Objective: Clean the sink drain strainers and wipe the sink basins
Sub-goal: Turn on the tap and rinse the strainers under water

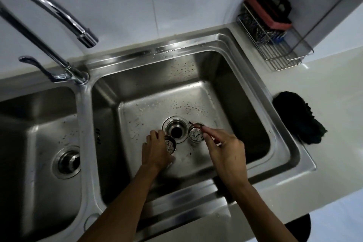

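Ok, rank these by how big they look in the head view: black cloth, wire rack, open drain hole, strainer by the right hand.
1. wire rack
2. black cloth
3. open drain hole
4. strainer; close to the drain hole, so that pair is unsure.

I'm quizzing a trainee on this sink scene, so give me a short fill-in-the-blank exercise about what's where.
1. The round open drain hole lies in the ____ basin of the stainless steel double sink.
2. The crumpled dark cloth lies on the white counter to the sink's ____.
3. The left hand grips a round metal strainer cup; the right hand holds a thin ____ over the second strainer cup.

Missing words: right; right; stick
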`<control>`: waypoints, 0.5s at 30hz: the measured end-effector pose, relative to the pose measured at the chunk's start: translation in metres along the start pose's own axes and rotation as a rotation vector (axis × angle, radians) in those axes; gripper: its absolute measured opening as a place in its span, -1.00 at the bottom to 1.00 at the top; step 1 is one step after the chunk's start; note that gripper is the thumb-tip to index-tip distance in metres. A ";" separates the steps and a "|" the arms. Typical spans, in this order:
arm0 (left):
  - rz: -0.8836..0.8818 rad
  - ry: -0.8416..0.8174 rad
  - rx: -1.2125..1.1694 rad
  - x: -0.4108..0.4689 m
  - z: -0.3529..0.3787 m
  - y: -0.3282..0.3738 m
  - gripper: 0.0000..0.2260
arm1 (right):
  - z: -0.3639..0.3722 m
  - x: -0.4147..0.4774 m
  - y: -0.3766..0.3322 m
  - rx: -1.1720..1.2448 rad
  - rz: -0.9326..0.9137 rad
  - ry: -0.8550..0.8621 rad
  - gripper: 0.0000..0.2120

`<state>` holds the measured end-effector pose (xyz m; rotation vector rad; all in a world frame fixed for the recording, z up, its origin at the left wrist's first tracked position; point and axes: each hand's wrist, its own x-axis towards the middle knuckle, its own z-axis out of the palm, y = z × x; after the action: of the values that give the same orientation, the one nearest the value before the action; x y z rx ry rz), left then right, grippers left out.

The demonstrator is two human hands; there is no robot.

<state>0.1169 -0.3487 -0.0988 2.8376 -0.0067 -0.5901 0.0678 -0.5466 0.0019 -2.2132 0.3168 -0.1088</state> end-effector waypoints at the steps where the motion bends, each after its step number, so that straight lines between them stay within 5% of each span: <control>1: 0.001 -0.001 0.001 0.000 0.000 0.001 -0.14 | 0.001 0.002 0.001 -0.001 0.000 -0.011 -0.75; 8: 0.055 0.110 -0.208 0.005 -0.029 0.053 -0.04 | -0.024 0.025 0.003 -0.028 -0.054 0.058 -0.75; 15: 0.327 0.338 -0.445 0.037 -0.090 0.207 -0.17 | -0.137 0.124 0.005 -0.187 -0.203 0.370 -0.68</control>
<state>0.1960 -0.5300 0.0159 2.3917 -0.2416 -0.0289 0.1601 -0.6872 0.0789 -2.4012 0.3129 -0.6267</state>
